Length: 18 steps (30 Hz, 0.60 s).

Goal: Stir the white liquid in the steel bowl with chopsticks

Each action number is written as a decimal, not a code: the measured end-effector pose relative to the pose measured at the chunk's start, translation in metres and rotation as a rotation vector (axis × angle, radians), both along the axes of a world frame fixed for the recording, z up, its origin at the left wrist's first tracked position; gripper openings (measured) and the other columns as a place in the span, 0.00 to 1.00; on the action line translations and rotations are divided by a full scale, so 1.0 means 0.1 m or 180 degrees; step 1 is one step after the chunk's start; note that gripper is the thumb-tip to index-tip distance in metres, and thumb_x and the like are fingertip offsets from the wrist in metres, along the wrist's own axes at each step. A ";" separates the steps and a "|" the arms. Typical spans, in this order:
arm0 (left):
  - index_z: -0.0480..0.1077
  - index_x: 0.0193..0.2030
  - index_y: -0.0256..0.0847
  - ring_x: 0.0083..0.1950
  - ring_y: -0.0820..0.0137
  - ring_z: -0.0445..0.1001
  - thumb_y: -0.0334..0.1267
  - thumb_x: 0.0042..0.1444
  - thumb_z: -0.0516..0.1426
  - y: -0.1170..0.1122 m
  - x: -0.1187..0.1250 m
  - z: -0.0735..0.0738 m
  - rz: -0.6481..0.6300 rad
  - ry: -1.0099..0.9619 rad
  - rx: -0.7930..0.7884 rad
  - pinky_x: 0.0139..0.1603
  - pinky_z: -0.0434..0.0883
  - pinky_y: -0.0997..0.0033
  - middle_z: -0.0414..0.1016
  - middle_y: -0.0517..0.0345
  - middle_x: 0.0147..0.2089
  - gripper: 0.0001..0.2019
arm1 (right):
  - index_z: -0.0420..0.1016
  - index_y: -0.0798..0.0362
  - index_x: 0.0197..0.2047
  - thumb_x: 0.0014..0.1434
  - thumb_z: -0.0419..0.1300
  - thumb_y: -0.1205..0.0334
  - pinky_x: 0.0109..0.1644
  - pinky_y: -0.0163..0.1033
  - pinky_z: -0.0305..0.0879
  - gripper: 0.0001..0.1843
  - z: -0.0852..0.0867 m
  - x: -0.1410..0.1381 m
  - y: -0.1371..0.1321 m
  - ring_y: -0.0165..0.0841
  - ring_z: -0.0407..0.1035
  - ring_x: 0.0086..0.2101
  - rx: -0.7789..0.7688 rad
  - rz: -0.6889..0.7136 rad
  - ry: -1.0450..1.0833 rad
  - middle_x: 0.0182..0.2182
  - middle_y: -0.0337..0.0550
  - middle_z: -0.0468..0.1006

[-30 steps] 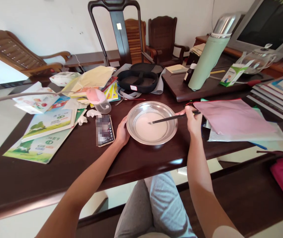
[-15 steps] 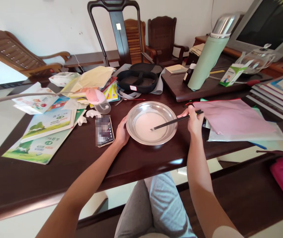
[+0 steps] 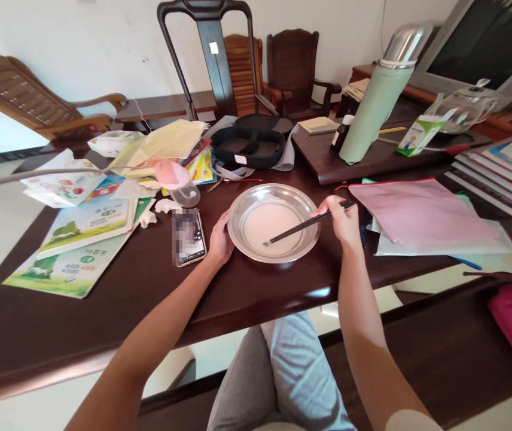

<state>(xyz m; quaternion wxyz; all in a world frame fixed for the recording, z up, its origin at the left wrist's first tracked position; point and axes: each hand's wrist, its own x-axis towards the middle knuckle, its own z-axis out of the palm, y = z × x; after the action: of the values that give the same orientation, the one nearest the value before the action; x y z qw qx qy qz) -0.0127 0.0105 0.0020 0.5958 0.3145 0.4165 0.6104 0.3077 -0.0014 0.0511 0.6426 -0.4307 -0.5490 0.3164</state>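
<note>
So there's a shiny metal bowl point(image 3: 237, 234) mid-frame on a dark wooden tabletop point(image 3: 256, 293), with some milky, pale liquid point(image 3: 267, 220) in the bottom. A pair of black chopsticks point(image 3: 298, 228) leans over its right rim, held close together. They run on a slant from the right of center down and leftward, tips in the liquid just below mid-bowl. Can't tell how deep they go.

Right hand point(image 3: 344, 224) is pinching the upper end, so the bowl lies straight to its left in the frame. Its fingertips are right by the rim, touching or not I can't say. Left hand point(image 3: 221, 242) is the closer one, cupped against the bowl's left side; can't see if it's really gripping or just steadying.

Further out: a phone point(image 3: 188, 236) just left of that hand, crumpled tissue point(image 3: 148, 217) and booklets point(image 3: 85, 224) toward the left edge, a black zip case point(image 3: 247, 148) above the bowl, a pink zip pouch point(image 3: 421, 209) on the right, and a green thermos point(image 3: 372, 117) upper right.
</note>
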 end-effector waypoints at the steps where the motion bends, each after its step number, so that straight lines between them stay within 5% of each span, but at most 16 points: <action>1: 0.85 0.47 0.44 0.70 0.45 0.85 0.50 0.56 0.71 0.00 0.00 0.00 0.0007 0.0001 0.0008 0.73 0.80 0.48 0.93 0.52 0.55 0.17 | 0.78 0.44 0.24 0.63 0.72 0.19 0.41 0.49 0.85 0.37 0.01 -0.01 0.00 0.44 0.85 0.28 -0.0042 0.0088 -0.0096 0.21 0.39 0.83; 8: 0.84 0.47 0.44 0.72 0.43 0.83 0.52 0.55 0.71 0.01 0.00 -0.02 -0.0023 0.0032 0.0054 0.75 0.80 0.45 0.92 0.50 0.56 0.18 | 0.74 0.42 0.22 0.64 0.69 0.17 0.41 0.50 0.86 0.39 0.01 0.04 0.02 0.44 0.85 0.28 0.0090 -0.0455 0.0115 0.18 0.39 0.80; 14: 0.84 0.46 0.44 0.73 0.43 0.83 0.52 0.54 0.71 0.01 -0.01 -0.03 -0.0043 0.0034 0.0096 0.75 0.79 0.45 0.92 0.50 0.55 0.18 | 0.78 0.44 0.24 0.61 0.72 0.17 0.43 0.50 0.86 0.38 0.03 -0.01 -0.01 0.44 0.86 0.29 -0.0148 0.0148 -0.0211 0.21 0.40 0.83; 18: 0.86 0.47 0.44 0.69 0.45 0.85 0.52 0.55 0.71 0.01 0.00 -0.03 0.0002 0.0014 0.0060 0.72 0.81 0.48 0.93 0.51 0.55 0.18 | 0.78 0.43 0.25 0.61 0.71 0.16 0.43 0.50 0.86 0.38 0.04 -0.01 0.01 0.45 0.87 0.30 -0.0015 -0.0180 -0.0166 0.22 0.40 0.84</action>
<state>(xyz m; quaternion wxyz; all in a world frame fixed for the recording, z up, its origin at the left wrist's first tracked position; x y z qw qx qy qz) -0.0128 0.0120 -0.0014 0.5917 0.3214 0.4122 0.6138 0.3067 -0.0009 0.0552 0.6357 -0.4556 -0.5525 0.2881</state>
